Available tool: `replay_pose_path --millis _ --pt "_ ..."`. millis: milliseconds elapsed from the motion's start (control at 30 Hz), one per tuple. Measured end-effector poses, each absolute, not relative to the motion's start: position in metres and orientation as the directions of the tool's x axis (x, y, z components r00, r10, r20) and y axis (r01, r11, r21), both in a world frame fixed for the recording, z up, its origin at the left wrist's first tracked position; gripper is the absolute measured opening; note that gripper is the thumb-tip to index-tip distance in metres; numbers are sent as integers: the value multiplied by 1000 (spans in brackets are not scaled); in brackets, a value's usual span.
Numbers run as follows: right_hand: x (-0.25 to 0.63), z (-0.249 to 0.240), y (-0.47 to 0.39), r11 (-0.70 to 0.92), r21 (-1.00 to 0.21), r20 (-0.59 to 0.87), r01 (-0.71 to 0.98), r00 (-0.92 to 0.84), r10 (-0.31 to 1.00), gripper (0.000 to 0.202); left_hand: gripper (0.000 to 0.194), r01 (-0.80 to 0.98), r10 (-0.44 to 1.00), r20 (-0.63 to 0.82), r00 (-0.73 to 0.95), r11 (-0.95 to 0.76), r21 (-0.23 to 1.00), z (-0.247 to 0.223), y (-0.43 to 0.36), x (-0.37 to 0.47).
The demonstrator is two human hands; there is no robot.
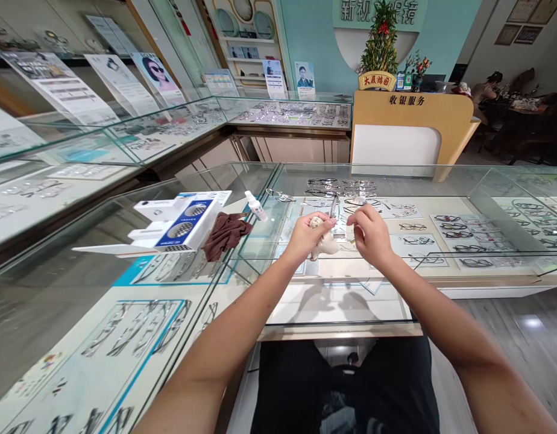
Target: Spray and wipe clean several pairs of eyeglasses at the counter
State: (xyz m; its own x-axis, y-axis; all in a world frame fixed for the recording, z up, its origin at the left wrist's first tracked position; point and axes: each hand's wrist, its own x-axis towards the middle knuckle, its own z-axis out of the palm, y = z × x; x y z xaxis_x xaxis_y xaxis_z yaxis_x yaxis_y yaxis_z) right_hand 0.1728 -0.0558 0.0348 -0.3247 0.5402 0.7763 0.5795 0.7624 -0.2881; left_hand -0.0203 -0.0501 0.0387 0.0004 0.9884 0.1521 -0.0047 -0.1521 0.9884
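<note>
Above the glass counter, my left hand [309, 236] is closed on a soft, off-white piece that looks like crumpled cloth [326, 246]. A slim grey piece [333, 206] rises just beyond its fingertips; I cannot tell whether the hand holds it. My right hand [371, 234] is to the right, apart from the left, its thumb and fingers pinched together. Whatever is between them is too small to make out. Beyond both hands are several eyeglasses [358, 185] in rows, and another pair of eyeglasses [281, 196] lies to the left.
A small white spray bottle [257, 207] lies tilted on the glass left of my hands. Near it are a brown cloth [226, 235] and an open blue-and-white box [188, 224]. Glass display cases [434, 265] with eyeglasses surround me. A wooden cashier desk [396, 108] stands behind.
</note>
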Motion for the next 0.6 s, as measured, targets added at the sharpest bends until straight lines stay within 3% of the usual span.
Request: replay_pose_path --millis 400,600 --pt "175 32 -51 717 -205 665 666 -443 601 57 46 -9 981 185 56 -184 983 31 -51 -21" --pt "181 32 -48 678 -252 655 690 -394 645 56 47 -4 982 178 -69 -179 984 32 -50 -23"
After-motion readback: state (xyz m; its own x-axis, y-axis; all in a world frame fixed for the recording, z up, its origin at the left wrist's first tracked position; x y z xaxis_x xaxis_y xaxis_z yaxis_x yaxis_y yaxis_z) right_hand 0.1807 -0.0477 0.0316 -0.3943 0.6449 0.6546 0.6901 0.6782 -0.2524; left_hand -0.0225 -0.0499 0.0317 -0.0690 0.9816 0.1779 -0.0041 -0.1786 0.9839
